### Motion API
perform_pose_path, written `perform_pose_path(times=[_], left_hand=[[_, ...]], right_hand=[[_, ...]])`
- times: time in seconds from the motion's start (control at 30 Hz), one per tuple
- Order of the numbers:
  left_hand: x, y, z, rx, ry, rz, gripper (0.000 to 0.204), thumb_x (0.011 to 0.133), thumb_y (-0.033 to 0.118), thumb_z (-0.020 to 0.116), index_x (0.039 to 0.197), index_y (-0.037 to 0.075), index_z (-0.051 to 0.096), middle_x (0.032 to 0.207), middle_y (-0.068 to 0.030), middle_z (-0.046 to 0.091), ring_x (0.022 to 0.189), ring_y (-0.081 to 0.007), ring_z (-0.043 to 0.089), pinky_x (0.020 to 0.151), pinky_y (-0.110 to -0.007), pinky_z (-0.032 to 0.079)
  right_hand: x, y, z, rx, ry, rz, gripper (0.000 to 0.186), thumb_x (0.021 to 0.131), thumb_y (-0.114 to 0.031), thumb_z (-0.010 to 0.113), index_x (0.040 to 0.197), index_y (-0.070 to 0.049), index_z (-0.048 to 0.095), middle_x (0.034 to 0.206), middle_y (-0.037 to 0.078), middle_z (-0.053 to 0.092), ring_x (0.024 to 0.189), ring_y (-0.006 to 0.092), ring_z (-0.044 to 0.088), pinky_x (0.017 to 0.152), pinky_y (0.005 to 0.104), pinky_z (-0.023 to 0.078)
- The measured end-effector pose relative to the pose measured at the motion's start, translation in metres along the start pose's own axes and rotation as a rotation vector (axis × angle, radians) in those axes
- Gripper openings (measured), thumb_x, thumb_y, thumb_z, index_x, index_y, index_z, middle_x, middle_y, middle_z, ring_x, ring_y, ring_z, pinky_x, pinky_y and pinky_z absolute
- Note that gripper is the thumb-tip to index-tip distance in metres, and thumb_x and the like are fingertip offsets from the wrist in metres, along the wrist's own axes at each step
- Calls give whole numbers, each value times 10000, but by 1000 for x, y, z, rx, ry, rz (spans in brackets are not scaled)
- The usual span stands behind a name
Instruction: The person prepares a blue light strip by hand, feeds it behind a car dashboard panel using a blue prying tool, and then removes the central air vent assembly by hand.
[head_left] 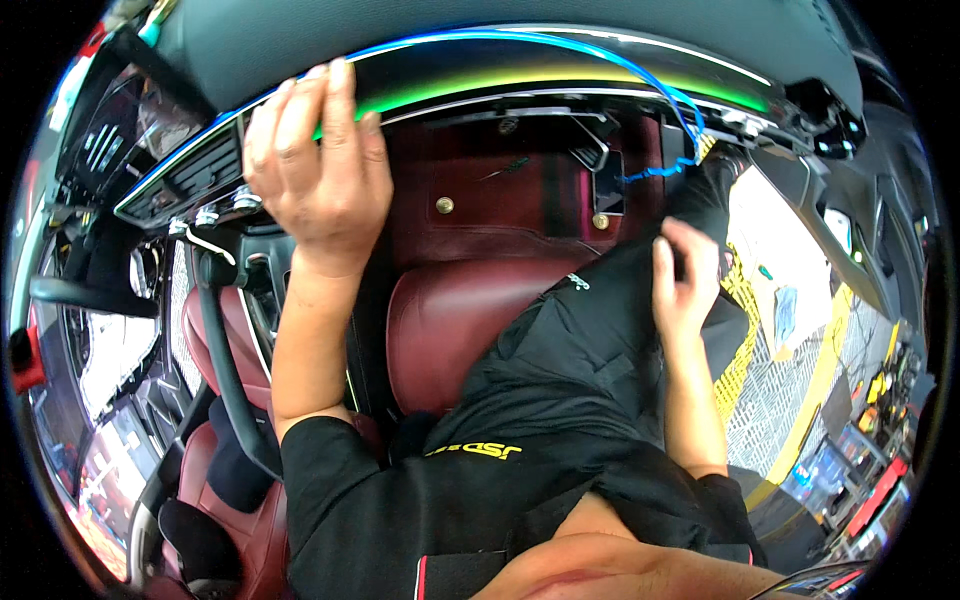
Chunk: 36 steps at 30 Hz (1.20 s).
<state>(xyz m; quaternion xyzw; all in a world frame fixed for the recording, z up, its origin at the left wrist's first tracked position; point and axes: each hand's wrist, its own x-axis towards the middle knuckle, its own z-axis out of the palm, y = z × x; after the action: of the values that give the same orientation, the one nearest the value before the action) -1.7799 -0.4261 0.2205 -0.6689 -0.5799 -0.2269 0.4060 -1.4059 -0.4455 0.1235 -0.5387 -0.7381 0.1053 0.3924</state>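
My left hand (315,170) has its fingers pressed together and curled onto the dashboard trim strip (450,75), which glows green and yellow. A thin blue cable (655,75) loops along the trim and hangs down to a dark phone-like device (608,195) in the passenger footwell. My right hand (685,270) is beside my black-trousered leg (600,320), fingers loosely bent and apart, with nothing seen in it. Left of my left hand are air vents (175,175) with loose-looking fittings below them.
I lean over a dark red seat (440,340). A screen (135,120), steering wheel (90,295) and another seat (215,500) are at the left. At the right, the door opening shows a pale sheet (775,235), yellow-edged matting (760,420) and a cluttered tool cart (860,470).
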Motion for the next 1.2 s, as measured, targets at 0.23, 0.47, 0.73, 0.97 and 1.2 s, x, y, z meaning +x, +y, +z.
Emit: perform_pose_path(times=[0.23, 0.47, 0.73, 0.97, 1.2], left_hand=[[2, 11, 7, -34, 70, -19, 403, 1005, 223, 649, 1327, -17, 685, 1303, -153, 636, 1234, -332, 579, 1094, -469, 439], [-8, 61, -5, -485, 107, -147, 402, 945, 51, 677, 1333, -50, 651, 1356, -219, 599, 1247, -358, 584, 1121, -465, 433], [19, 190, 6, -1893, -206, -778, 483, 1061, 71, 578, 1511, -47, 448, 1415, -215, 609, 1246, -292, 648, 1045, -423, 553], [34, 230, 4, -2031, -284, -1042, 344, 1080, 147, 595, 1380, -21, 588, 1159, -153, 715, 1010, -232, 730, 868, -354, 618], [19, 260, 4, -2005, -469, -955, 345, 1109, 213, 556, 1363, -18, 596, 1123, -71, 717, 767, -48, 580, 669, -206, 455]], right_hand=[[91, -5, 0, 21, 260, -74, 445, 812, -215, 882, 1150, -26, 663, 1161, 135, 671, 1050, 312, 673, 982, 410, 520], [100, -33, 1, 399, 122, 33, 336, 869, -129, 840, 1165, -36, 710, 990, 60, 700, 819, 130, 681, 775, 274, 552], [80, -10, -50, 1118, -267, 513, 295, 964, -88, 761, 1245, -17, 705, 1104, 34, 729, 985, 88, 663, 901, 257, 542], [60, 4, -70, 1018, -302, 576, 294, 984, -86, 727, 1264, -10, 681, 1170, 38, 721, 1074, 105, 666, 970, 282, 542], [95, -8, -84, 622, -148, 184, 340, 965, -179, 728, 1262, -16, 698, 1172, 108, 713, 1108, 196, 697, 953, 348, 563]])
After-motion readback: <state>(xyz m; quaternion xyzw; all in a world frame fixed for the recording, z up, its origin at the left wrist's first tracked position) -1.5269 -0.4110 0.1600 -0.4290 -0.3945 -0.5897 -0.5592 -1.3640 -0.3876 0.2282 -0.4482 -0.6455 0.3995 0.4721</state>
